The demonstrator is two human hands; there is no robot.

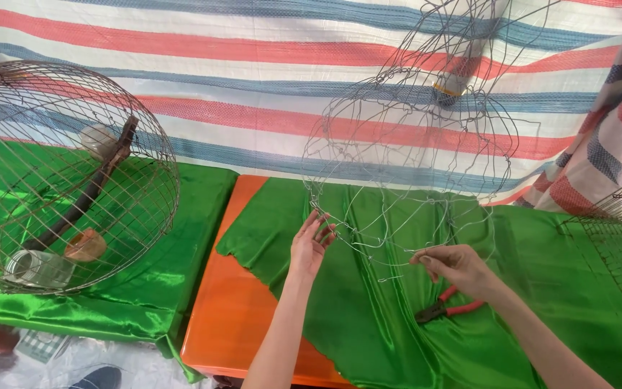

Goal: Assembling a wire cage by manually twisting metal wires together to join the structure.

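Mid-frame, left hand (309, 247) spread open against the half-woven wire cage (408, 151); right hand (457, 265) pinches a loose bottom wire. Upper mesh looks formed, lower strands unjoined. Red pliers (446, 310) lie unused on the table (239, 317), lower centre.

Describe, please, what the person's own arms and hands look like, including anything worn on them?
Both arms are bare from the bottom edge of the picture up to the wrist, with no sleeves in view. The left hand and the right hand wear no gloves, and no watch, bracelet or ring can be made out. The fingers are slender and uncovered. No markings show on either forearm.
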